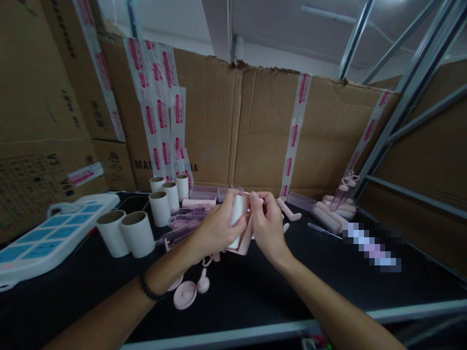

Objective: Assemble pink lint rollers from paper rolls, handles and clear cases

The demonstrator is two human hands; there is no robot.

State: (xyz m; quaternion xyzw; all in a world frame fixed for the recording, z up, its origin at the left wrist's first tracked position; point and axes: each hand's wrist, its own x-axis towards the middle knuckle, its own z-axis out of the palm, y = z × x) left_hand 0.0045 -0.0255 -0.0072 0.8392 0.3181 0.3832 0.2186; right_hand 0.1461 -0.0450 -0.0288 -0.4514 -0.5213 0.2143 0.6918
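Left hand [215, 228] wraps the white paper roll [239, 214] to steady it over the pink holder [245, 241], while right hand [266, 226] pinches its three-o'clock end; spare rolls [136, 233] wait at nine o'clock.

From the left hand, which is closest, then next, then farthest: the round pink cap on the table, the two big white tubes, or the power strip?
Measured from the left hand in the head view:
1. Round pink cap, on the black table just below the hand.
2. Two big white tubes, standing farther to the left.
3. Power strip, farthest, at the table's left edge.
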